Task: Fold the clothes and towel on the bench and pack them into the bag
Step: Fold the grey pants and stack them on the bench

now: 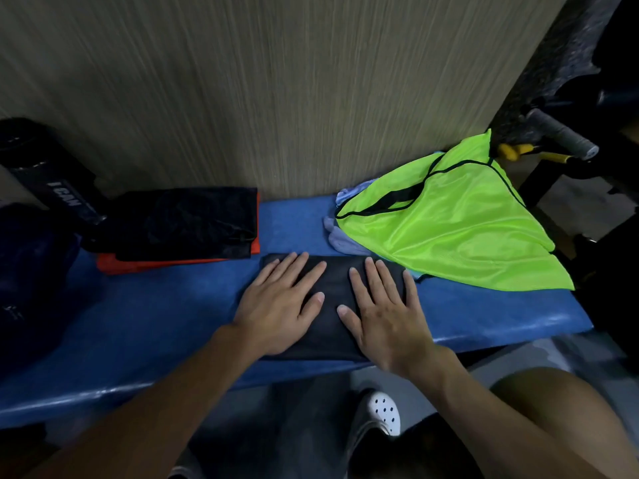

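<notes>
In the head view, the left hand (278, 307) and right hand (389, 318) lie flat side by side on a folded black garment (332, 285) near the front edge of the table (155, 326). Their fingers are straight and spread, gripping nothing, likely pressing the fold smooth. At the far left sits a folded black-and-orange stack (186, 223), apparently finished. At the right a neon green vest (453, 233) lies unfolded over a pale blue cloth (340, 238), both probably awaiting folding.

Clothes on a blue bench (155, 323)
A folded black garment (333, 281) at centre; black-and-orange stack (193, 223) to its left, neon-green vest (449, 229) over pale-blue cloth (340, 240) to its right.
</notes>
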Action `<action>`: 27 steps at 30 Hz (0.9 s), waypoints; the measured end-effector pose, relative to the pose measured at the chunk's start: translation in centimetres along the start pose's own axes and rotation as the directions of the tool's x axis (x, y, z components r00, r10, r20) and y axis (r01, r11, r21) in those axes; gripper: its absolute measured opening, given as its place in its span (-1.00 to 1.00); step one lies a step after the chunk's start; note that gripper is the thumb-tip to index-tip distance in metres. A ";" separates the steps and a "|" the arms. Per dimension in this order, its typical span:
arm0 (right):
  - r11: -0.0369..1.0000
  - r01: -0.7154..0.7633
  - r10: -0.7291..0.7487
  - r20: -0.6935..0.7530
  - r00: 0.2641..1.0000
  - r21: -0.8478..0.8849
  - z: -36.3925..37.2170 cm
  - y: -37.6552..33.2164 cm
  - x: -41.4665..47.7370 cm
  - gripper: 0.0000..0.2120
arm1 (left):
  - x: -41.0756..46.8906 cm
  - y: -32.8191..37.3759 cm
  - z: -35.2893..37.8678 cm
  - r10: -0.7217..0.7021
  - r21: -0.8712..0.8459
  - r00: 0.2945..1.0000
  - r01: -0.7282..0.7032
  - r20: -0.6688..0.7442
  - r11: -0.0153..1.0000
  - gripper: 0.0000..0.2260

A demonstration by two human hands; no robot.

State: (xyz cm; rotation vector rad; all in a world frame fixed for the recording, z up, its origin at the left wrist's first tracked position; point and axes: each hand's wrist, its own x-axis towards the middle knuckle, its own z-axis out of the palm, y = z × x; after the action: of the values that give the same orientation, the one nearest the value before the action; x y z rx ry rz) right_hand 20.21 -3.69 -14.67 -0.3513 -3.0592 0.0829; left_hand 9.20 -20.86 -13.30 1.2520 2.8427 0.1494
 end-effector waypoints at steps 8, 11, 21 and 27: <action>0.959 -0.243 0.254 -0.062 0.965 0.145 -0.7 0.6 -0.1 -0.30 | -0.4 -0.2 0.0 -0.069 -0.017 0.997 0.068 -0.022 0.998 -0.36; 0.906 -0.347 0.378 -0.095 0.921 0.241 -1.3 0.2 -0.5 -0.23 | -1.1 -0.2 0.1 -0.084 -0.019 0.996 0.083 -0.038 0.996 -0.36; 0.610 -0.208 0.338 -0.013 0.941 0.765 -1.9 0.2 -0.2 -0.04 | -4.1 0.1 1.1 -0.374 -0.173 0.918 0.351 -0.128 0.920 -0.35; 0.573 -0.053 0.281 -0.135 0.950 0.818 -1.8 0.1 -0.5 -0.02 | -4.5 0.1 0.3 -0.365 -0.563 0.920 0.227 -0.145 0.795 -0.40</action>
State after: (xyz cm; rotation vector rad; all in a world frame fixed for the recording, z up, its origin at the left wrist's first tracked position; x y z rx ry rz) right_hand 20.80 -3.65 -12.86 -0.5144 -2.3590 1.2885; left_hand 12.32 -24.08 -13.67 0.6941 2.8216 1.0760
